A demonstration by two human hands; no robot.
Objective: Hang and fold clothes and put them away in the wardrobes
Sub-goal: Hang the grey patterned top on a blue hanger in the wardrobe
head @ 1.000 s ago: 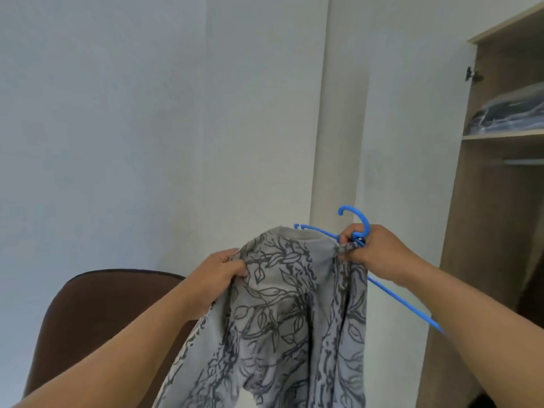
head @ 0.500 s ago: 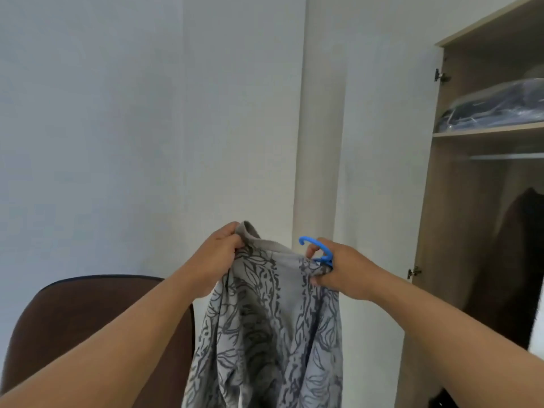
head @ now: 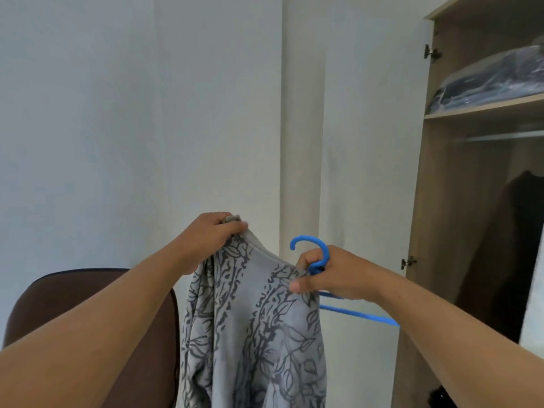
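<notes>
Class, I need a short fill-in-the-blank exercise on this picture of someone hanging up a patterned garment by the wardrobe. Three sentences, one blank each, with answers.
1. The right hand grips a plastic hanger whose colour is ____.
2. The left hand pinches the top edge of the grey ____-patterned garment.
3. Behind the left forearm stands a ____ chair.

Missing words: blue; leaf; brown

No legible text, label, brand, number or sign on anything in view.
</notes>
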